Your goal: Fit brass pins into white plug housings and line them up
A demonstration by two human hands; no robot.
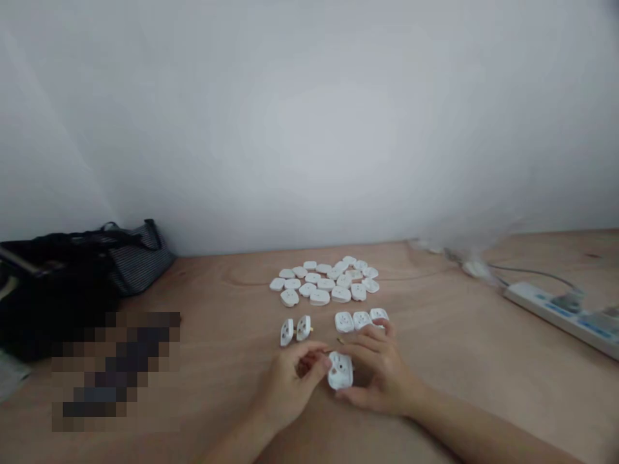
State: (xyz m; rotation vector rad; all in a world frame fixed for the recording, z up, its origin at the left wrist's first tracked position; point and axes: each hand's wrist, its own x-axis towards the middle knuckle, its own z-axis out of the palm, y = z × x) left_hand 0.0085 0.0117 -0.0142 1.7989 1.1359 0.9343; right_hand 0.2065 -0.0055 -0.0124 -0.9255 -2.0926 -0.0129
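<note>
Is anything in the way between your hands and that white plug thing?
No, nothing visible is between them. The bare left hand and the bare right hand both touch the white plastic socket piece directly.

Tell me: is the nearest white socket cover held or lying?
Held: the left hand and right hand grip the white socket cover.

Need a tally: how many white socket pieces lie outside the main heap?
6: two at left, three in a row by the right hand, one held between it and the left hand. Others may hide under the hands.
</note>
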